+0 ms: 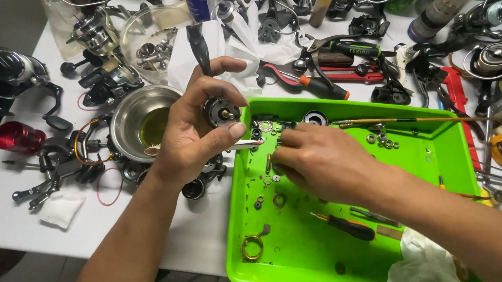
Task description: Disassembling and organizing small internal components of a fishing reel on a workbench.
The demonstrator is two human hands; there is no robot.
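At frame centre the left hand (195, 133) pinches a dark reel part (220, 111) beside the green tray (304, 254), where the right hand (316, 160) presses fingertips onto small washers (265, 181); a blue-and-yellow labelled can (199, 2) stands at top.

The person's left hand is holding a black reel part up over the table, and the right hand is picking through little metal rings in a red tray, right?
Not quite: the tray is bright green, not red. The head view shows it. The rest holds: the left hand holds a black reel part up over the table, and the right hand reaches down among the little metal rings in that tray.
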